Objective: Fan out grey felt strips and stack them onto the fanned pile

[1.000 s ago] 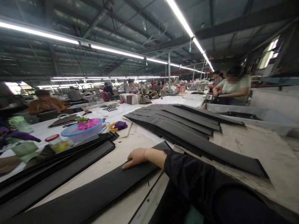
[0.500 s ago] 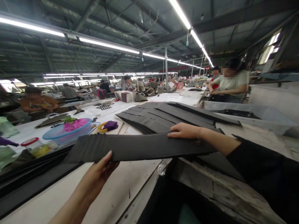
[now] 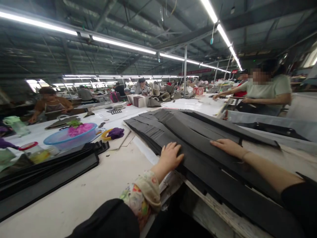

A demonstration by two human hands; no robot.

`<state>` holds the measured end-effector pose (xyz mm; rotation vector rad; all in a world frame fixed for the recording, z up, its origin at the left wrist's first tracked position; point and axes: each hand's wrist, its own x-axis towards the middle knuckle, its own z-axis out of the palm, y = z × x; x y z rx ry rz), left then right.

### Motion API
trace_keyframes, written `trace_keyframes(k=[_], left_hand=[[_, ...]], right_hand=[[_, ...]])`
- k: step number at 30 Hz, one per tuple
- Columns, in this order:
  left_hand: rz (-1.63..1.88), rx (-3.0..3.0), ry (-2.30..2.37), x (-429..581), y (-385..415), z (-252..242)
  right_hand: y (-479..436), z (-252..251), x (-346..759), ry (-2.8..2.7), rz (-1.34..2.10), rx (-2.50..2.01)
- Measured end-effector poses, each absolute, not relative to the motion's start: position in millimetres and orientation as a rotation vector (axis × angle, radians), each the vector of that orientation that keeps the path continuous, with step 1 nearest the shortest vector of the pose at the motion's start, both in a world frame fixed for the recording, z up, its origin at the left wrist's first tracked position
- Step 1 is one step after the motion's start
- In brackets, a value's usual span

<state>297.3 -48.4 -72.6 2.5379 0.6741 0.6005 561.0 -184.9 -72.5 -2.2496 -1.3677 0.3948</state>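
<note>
A fanned pile of long dark grey strips [image 3: 146, 127] lies across the table in front of me. One strip [image 3: 184, 129] stretches over the top of the pile, its far end showing faint cross ridges. My left hand [image 3: 171, 155] rests on the near edge of the pile, fingers spread, palm down. Farther right, my right hand [image 3: 229, 147] lies over the strips with its fingers stretched out; its thumb is hidden. To the left sits another stack of dark strips [image 3: 61, 175] with black edges.
A blue basin [image 3: 56, 141] holding something pink and leafy stands at the left. Near it are a red-lidded jar [image 3: 33, 152] and a yellow ring [image 3: 105, 135] with purple cloth. At right, a co-worker [image 3: 269, 86] sits behind a translucent bin [image 3: 262, 119].
The strip held up between both hands now lies on the pile. My left hand has moved right onto the pile and opened; my right hand has also shifted right. The view has turned slightly left.
</note>
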Motion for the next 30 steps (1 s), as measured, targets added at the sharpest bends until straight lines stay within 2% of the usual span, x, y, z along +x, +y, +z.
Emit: trace_keyframes(k=[3,6,18,27,30], left_hand=[[0.546,2.755,0.689,292,-58,-103],[0.543,2.786,0.706,290,-59,-106],[0.572,2.824,0.732,291,-57,-108],[0.632,2.848,0.738,290,-58,-114],[0.625,2.833,0.691,288,-57,-113]], right_hand=[[-174,-98,574,-1.433,0.397,-2.333],[-170,-108,583,-1.470,0.460,-2.296],[-139,-98,574,-1.428,0.539,-2.215],[-126,-102,574,-1.552,0.483,-2.296],[-128,-106,569,-1.620,0.333,-2.393]])
